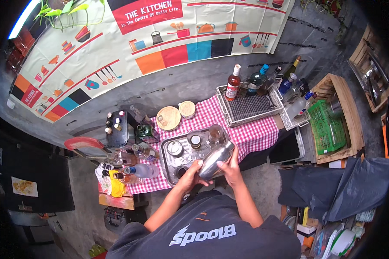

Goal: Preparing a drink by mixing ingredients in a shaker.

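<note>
A steel cocktail shaker (213, 161) lies tilted between my two hands, its capped end pointing up and right. My left hand (192, 174) grips the wide bottom end, and my right hand (230, 166) wraps the side near the cap. Beneath it is a dark metal tray (163, 152) on the checked cloth. On the tray stand a clear glass (216, 133), a small jar with a pale top (195, 140) and a round glass container (174, 148). A dark round cup (181, 172) sits at the tray's near left corner, close to my left hand.
Several bottles (142, 171) line the table's left side beside a yellow cloth (117, 184). Behind the tray lie a round wooden board (168, 118) and a wooden-lidded jar (187, 109). Back right, a wire basket (253, 113) holds bottles. A wooden crate (355, 129) with a green basket (327, 129) stands farther right.
</note>
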### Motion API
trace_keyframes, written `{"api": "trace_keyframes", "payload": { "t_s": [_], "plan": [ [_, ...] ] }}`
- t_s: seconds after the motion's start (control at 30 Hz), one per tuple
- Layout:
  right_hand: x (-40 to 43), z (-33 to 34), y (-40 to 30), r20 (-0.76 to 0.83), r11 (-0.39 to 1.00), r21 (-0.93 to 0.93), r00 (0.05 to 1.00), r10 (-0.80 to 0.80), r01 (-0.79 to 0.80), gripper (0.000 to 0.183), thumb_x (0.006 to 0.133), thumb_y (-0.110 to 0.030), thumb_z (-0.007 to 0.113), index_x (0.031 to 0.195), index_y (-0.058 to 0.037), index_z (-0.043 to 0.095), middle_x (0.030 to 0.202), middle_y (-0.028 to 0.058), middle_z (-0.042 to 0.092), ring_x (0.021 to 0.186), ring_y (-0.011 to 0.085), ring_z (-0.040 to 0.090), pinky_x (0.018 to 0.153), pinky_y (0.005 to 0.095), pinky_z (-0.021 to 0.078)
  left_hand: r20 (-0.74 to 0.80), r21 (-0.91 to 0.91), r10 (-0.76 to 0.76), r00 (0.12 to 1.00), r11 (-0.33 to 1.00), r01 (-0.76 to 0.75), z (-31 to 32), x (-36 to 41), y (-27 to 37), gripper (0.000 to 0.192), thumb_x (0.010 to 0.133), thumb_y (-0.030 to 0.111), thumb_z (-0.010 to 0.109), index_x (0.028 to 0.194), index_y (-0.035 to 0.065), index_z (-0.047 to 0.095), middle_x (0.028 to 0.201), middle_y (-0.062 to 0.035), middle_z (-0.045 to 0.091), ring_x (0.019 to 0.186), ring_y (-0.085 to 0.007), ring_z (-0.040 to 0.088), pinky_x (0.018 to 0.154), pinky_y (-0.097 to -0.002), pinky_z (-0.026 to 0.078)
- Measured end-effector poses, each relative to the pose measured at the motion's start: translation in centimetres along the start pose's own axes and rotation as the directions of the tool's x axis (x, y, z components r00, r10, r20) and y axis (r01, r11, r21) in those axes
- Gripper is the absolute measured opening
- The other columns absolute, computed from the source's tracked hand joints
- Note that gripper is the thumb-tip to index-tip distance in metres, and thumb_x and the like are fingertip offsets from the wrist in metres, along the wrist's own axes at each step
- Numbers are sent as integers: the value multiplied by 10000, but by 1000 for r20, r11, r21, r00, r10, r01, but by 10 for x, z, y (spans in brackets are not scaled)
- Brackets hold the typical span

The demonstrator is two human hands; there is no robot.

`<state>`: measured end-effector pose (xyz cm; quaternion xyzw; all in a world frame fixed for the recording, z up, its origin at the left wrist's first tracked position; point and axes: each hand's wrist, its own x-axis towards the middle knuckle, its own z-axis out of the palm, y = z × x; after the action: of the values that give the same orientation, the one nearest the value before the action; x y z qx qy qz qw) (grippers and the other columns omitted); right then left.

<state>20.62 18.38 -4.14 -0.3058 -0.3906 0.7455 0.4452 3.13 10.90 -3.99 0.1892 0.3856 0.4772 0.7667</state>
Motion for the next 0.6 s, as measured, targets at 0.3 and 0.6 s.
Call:
{"api": "trace_keyframes", "payload": {
  "t_s": [0.3,0.6],
  "plan": [
    [7,-25,-93,317,685,-666,943,-97,294,1045,738,-231,824,1505,-12,148,1434,246,330,1364,363,351,1111,432,330,180,-128,220,959,972,-199,46,22,-4,776,944,389,611,1524,62,213,1424,-102,449,1260,-229,490,1009,-408,438],
    [13,-53,-108,428,633,-613,872,-237,472,1044,734,-222,847,1477,10,152,1399,281,358,1294,385,440,1073,439,387,1,204,475,880,861,-466,87,51,-13,881,765,108,813,1490,30,319,1488,-113,366,1370,-234,367,1120,-399,314]
  ]
}}
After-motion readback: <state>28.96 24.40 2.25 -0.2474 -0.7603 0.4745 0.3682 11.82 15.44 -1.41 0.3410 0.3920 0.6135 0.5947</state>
